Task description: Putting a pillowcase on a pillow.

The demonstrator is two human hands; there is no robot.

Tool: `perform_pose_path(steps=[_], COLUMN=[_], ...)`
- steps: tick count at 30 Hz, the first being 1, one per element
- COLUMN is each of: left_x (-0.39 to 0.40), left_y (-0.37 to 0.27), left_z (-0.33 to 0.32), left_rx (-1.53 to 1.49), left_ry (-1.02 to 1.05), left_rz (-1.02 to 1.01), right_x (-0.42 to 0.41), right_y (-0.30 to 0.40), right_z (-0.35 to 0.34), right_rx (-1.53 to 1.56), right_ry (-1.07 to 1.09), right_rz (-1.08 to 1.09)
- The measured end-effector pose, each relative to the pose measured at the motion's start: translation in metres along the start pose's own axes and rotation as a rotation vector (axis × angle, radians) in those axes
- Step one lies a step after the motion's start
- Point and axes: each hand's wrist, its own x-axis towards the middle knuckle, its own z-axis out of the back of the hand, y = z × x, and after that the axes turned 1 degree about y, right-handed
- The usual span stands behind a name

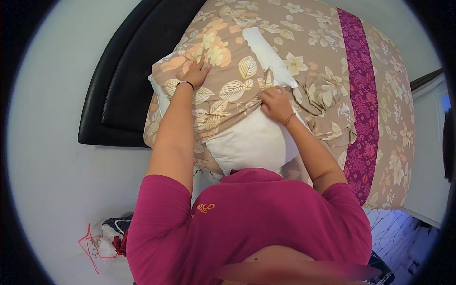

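Observation:
A white pillow (253, 142) lies on the bed in front of my body, partly covered by a brown floral pillowcase (235, 82). My left hand (196, 73) rests flat on the pillowcase with its fingers spread, beside a printed cluster of yellow flowers. At the case's bunched edge, my right hand (276, 102) has its fingers closed on the fabric, just above the bare white part of the pillow. Another white strip (269, 55) shows beyond my right hand; whether it belongs to the same pillow cannot be told. A white corner also pokes out at the far left.
Crumpled floral fabric (324, 96) lies right of the pillow on the floral bedsheet (313, 32). A purple patterned bed runner (363, 107) crosses the bed. The black padded headboard (139, 71) stands at left. A pink hanger (89, 245) and bag are near the left wall.

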Motion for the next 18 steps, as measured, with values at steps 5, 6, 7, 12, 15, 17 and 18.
perform_pose_path(steps=[5, 6, 7, 12, 15, 17, 18], left_x=[-0.003, -0.005, -0.007, -0.016, -0.035, -0.066, -0.087], left_y=[0.003, 0.002, 0.001, 0.013, 0.014, 0.017, 0.015], left_z=[-0.004, -0.002, -0.003, -0.015, -0.032, -0.053, -0.065], left_rx=[0.017, 0.018, 0.031, 0.04, 0.103, 0.057, 0.029], left_ry=[-0.038, -0.05, -0.047, -0.224, -0.386, -0.5, -0.492], left_rz=[-0.012, -0.015, -0.016, -0.057, -0.135, -0.252, -0.225], right_x=[-0.042, -0.047, -0.051, -0.056, -0.066, -0.102, -0.121], right_y=[-0.01, -0.005, -0.002, -0.006, -0.024, -0.064, -0.079], right_z=[-0.006, -0.004, -0.002, -0.001, -0.012, -0.03, -0.04], right_rx=[0.002, -0.003, 0.047, 0.387, 0.405, 0.401, 0.454], right_ry=[0.127, 0.117, 0.097, -0.067, -0.333, -0.226, -0.085], right_rz=[-0.18, -0.174, -0.226, -0.334, -0.634, -0.822, -0.914])
